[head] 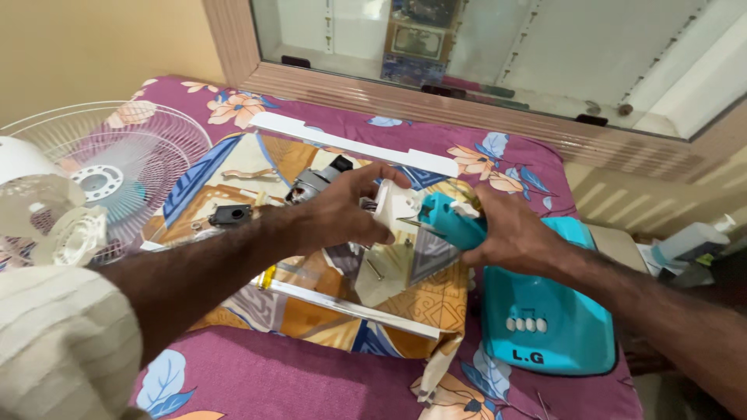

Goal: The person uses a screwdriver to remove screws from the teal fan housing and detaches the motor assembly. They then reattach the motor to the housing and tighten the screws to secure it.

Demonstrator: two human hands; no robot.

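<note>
My left hand [354, 210] grips a white plastic fan part [395, 204] joined to a grey motor [311, 184]. Against it, my right hand [510, 233] holds a turquoise plastic piece [451, 223]. Both hands meet above a patterned cloth [405, 307] spread on the purple flowered bed sheet [288, 381]. A thin metal shaft shows between the white and turquoise parts.
A turquoise fan base cover [545, 323] with white buttons lies to the right. A white fan grille [117, 167] and blade hub [74, 233] rest at left. A black small part [231, 215], a loose screw [374, 269] and a long white strip [354, 144] lie on the cloth. A window frame runs behind.
</note>
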